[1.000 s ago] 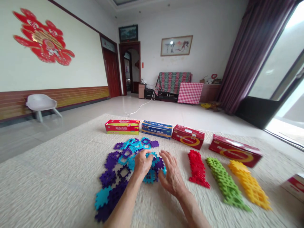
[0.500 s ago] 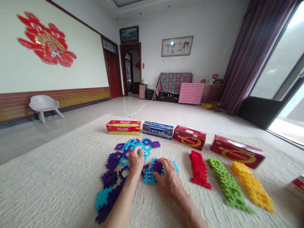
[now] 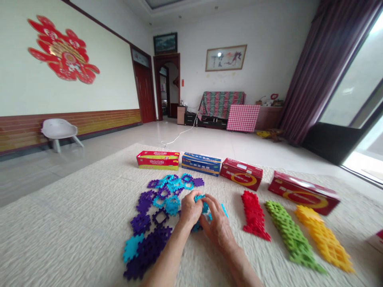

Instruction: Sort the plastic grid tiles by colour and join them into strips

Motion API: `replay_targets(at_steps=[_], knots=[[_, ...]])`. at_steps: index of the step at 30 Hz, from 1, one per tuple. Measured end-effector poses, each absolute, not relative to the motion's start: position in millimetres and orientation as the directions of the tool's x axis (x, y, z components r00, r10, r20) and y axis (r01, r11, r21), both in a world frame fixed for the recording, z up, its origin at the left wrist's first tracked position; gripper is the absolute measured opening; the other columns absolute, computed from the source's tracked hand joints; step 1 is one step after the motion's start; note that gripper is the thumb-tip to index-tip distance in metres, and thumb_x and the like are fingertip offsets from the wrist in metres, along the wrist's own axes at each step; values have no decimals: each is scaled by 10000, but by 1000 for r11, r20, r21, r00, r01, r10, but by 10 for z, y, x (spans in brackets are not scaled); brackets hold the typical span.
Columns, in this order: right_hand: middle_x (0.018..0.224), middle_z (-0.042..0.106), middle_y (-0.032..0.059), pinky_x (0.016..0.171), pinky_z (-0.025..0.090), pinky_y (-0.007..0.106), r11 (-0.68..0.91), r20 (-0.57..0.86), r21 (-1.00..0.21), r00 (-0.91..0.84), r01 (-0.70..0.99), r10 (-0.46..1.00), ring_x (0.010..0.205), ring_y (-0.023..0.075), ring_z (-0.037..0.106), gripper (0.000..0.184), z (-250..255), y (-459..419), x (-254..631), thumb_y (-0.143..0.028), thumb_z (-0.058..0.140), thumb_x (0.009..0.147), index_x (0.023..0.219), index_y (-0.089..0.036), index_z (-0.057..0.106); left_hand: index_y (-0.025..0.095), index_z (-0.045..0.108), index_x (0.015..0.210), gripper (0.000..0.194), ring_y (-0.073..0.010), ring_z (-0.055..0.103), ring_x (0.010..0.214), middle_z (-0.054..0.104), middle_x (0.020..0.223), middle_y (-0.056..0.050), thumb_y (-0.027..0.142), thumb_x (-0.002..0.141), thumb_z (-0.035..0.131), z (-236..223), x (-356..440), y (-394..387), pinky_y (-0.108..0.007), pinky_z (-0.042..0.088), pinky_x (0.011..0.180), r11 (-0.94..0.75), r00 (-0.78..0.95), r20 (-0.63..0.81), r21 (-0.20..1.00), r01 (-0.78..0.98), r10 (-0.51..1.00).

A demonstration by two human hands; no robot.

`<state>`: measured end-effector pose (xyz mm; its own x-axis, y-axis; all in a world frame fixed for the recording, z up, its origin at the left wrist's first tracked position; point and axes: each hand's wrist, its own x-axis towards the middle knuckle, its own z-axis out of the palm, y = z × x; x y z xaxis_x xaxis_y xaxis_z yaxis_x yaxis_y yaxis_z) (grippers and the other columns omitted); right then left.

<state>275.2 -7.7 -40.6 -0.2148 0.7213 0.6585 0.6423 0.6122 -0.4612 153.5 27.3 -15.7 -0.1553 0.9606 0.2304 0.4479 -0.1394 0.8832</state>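
Note:
My left hand (image 3: 190, 209) is closed on a light-blue interlocking tile (image 3: 198, 197) with toothed edges. My right hand (image 3: 218, 224) meets it from the right, its fingers curled around the same blue pieces; the hands partly hide them. Under and beside the hands are more blue tiles, mostly covered. To the left lies a loose pile of purple tiles (image 3: 145, 202) and light-blue tiles (image 3: 172, 205), some solid and some with open square middles. A long dark purple cluster (image 3: 146, 252) lies by my left forearm, touching a solid light-blue tile (image 3: 132, 248).
Right of my hands lie a red strip of tiles (image 3: 254, 217), a green strip (image 3: 292, 235) and a yellow strip (image 3: 324, 239). Behind stand a red-and-yellow box (image 3: 158, 160), a blue box (image 3: 201, 164) and two dark red boxes (image 3: 241, 174), all on a cream rug (image 3: 83, 223).
My left hand has moved right and toward me from the pile, meeting my right hand over the blue tiles. The purple tile at my right fingertips is now hidden. The view has shifted slightly.

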Motion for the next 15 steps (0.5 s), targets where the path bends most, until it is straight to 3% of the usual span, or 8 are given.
replay_targets(at_steps=[10, 15], knots=[[1256, 543, 125, 924, 506, 405, 572, 702, -456, -120, 681, 702, 1148, 246, 560, 362, -441, -11, 2833, -221, 521, 817, 1177, -218, 494, 167, 635, 1162, 426, -211, 629, 1078, 695, 1152, -79, 160, 750, 530, -107, 1641, 192, -291, 485, 941, -144, -32, 165, 926, 348, 986], [1220, 553, 131, 870, 502, 457, 449, 698, -399, -53, 799, 714, 1078, 278, 570, 334, -430, -7, 2963, -252, 507, 815, 1146, -205, 511, 170, 598, 1217, 441, -191, 667, 961, 688, 1144, -97, 158, 784, 514, -56, 1589, 200, -293, 505, 901, -232, -39, 283, 851, 471, 958]])
